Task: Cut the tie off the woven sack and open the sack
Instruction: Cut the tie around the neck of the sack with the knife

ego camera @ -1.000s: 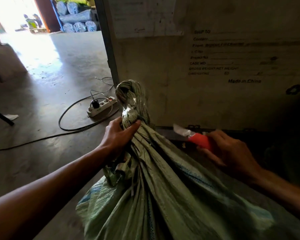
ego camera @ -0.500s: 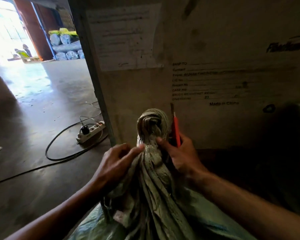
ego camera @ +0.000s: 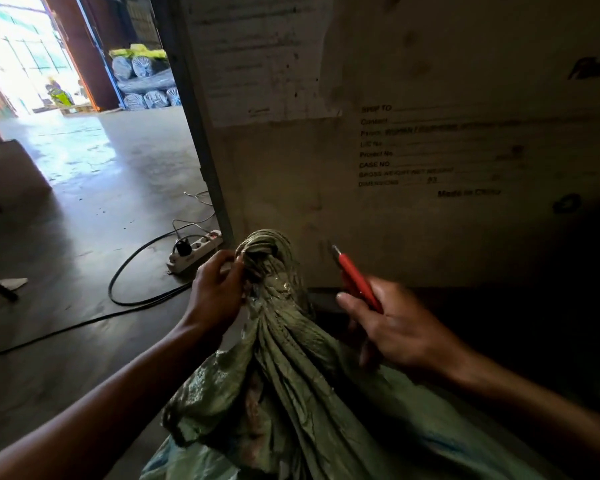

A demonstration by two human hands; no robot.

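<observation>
A green woven sack (ego camera: pixel 291 382) stands in front of me, its neck bunched into a twisted knot (ego camera: pixel 265 251) at the top. My left hand (ego camera: pixel 217 292) pinches the left side of that neck just under the knot. My right hand (ego camera: pixel 399 323) is to the right of the neck, apart from it, and grips a red utility knife (ego camera: pixel 355 278) that points up and to the left. I cannot make out the tie itself among the folds.
A large wooden crate (ego camera: pixel 413 150) with printed shipping text stands right behind the sack. On the concrete floor to the left lie a white power strip (ego camera: pixel 194 251) and a black cable (ego camera: pixel 132 299). Bundled rolls (ego camera: pixel 146 81) are stacked by a bright doorway far left.
My right hand, which held the knife upright against the right side of the neck, has pulled away to the right. My left hand has shifted up to just under the knot.
</observation>
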